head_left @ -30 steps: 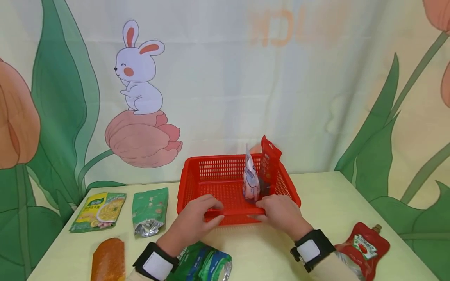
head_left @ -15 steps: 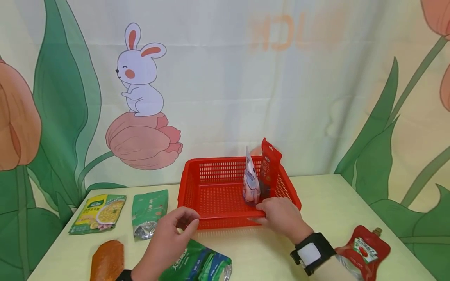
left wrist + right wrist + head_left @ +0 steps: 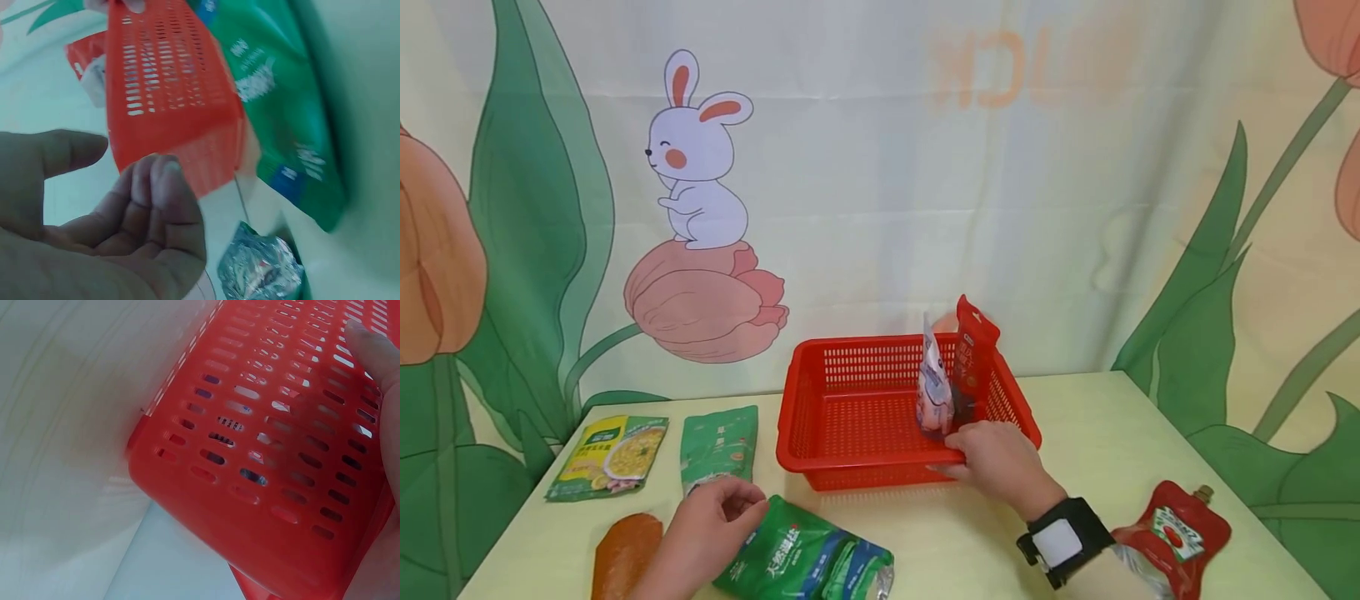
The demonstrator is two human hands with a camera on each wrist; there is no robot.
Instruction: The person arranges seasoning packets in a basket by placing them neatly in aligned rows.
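A red plastic basket (image 3: 868,475) with slotted walls stands at the back middle of the table. My right hand (image 3: 1000,467) grips its front rim toward the right, thumb on the outer wall in the right wrist view. Inside the basket's right part stand a red snack packet (image 3: 972,354) and a white-and-pink pouch (image 3: 934,396). My left hand (image 3: 711,525) hovers between a green pouch with a silver end (image 3: 722,437) and a larger green-and-blue pouch (image 3: 808,554). It holds nothing; in the left wrist view the thumb is apart from the loosely bent fingers (image 3: 178,200).
A yellow-green soup packet (image 3: 610,458) lies at the table's left, with a brown loaf-like pack (image 3: 625,554) in front of it. A red spouted ketchup pouch (image 3: 1180,529) lies at the right. Behind the table (image 3: 1075,408) hangs a printed curtain (image 3: 880,167).
My left hand has let go of the basket's front rim and moved left and toward me, over the green pouches. The right hand has kept its grip on the rim.
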